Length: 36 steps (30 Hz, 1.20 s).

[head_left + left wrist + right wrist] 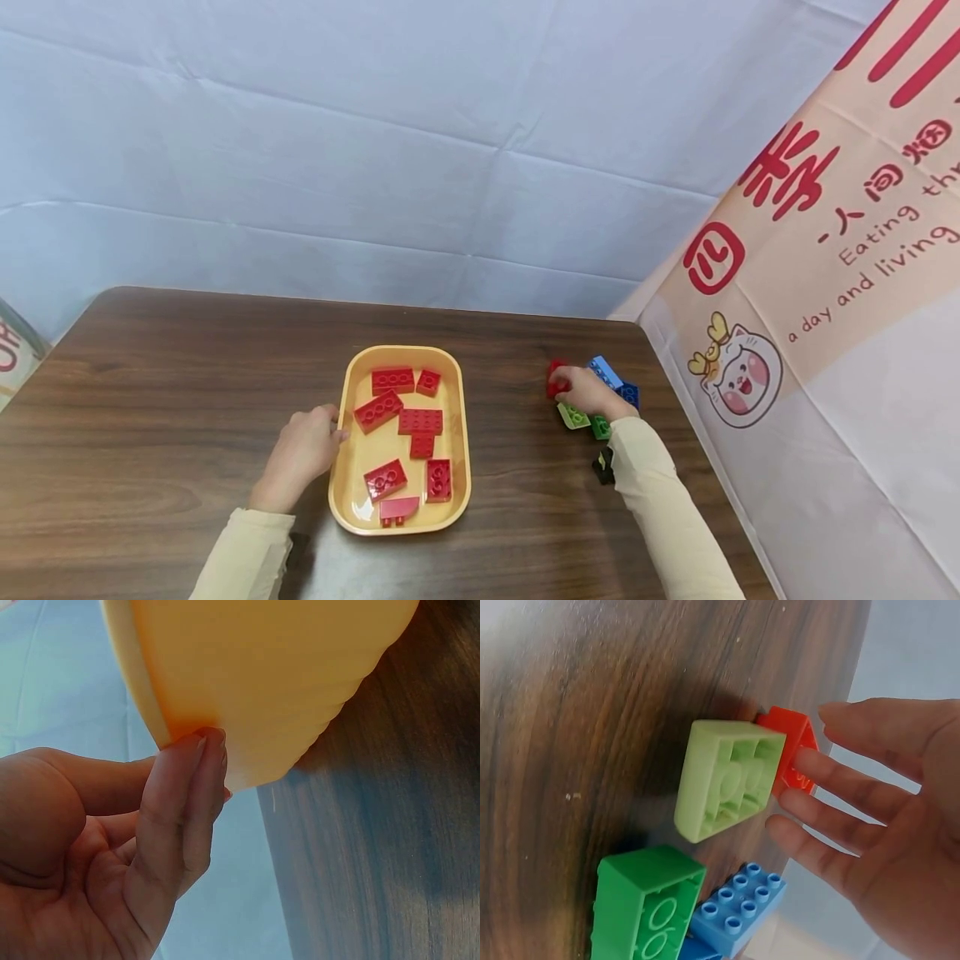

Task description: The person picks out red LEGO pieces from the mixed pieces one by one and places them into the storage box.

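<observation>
My left hand (pixel 303 446) pinches the left rim of a yellow tray (pixel 270 667) between thumb and fingers. Several red toy bricks lie spread out inside it, among them a plain two-by-four brick (pixel 420 421) and one with a curved edge (pixel 399 507). Over to the right, my right hand (pixel 588 390) reaches over a loose red brick (pixel 784 746). Its fingers are fairly straight and its fingertips are at the brick; firm contact cannot be made out. Beside that brick lies a light green brick (pixel 705 780), hollow side showing.
Near the right hand lie a green brick (pixel 630 900), a light blue brick (pixel 739 904), a dark blue brick (pixel 631 395) and a black piece (pixel 602 468), partly behind the sleeve. White cloth (pixel 300 167) hangs behind the wooden table (pixel 187 358); a printed banner (pixel 825 275) borders its right side.
</observation>
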Each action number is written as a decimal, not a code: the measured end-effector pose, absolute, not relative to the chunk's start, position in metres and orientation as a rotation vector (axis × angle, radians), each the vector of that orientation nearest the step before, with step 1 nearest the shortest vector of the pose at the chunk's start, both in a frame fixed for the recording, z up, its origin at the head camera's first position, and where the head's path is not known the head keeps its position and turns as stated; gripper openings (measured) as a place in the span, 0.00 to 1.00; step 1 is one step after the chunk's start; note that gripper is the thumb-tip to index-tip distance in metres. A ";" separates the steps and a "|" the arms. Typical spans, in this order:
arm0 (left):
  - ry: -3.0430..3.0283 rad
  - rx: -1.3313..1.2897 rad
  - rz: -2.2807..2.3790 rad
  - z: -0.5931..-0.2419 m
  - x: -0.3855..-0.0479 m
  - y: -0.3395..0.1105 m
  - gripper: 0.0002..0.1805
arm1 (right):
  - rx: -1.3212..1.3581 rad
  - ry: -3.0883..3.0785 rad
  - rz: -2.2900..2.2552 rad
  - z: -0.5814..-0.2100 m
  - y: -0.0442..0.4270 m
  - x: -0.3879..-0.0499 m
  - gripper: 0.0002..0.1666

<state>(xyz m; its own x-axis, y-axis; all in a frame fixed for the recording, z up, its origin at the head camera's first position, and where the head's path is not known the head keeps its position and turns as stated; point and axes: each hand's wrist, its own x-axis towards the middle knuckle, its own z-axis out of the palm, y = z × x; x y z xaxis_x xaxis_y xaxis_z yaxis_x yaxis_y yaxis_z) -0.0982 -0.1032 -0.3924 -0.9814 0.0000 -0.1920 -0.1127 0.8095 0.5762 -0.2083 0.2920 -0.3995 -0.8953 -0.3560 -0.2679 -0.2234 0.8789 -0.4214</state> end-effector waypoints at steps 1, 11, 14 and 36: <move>2.812 -0.088 0.913 -0.393 -0.098 -0.103 0.13 | -0.436 2.708 -0.548 -0.400 0.291 -0.208 0.14; 2.802 -0.099 0.926 -0.393 -0.098 -0.104 0.13 | -0.534 2.643 -0.538 -0.392 0.276 -0.197 0.13; 2.796 -0.097 0.928 -0.394 -0.099 -0.103 0.14 | -0.535 2.632 -0.542 -0.391 0.277 -0.197 0.14; 2.804 -0.098 0.927 -0.394 -0.098 -0.103 0.14 | -0.394 2.702 -0.587 -0.399 0.282 -0.205 0.29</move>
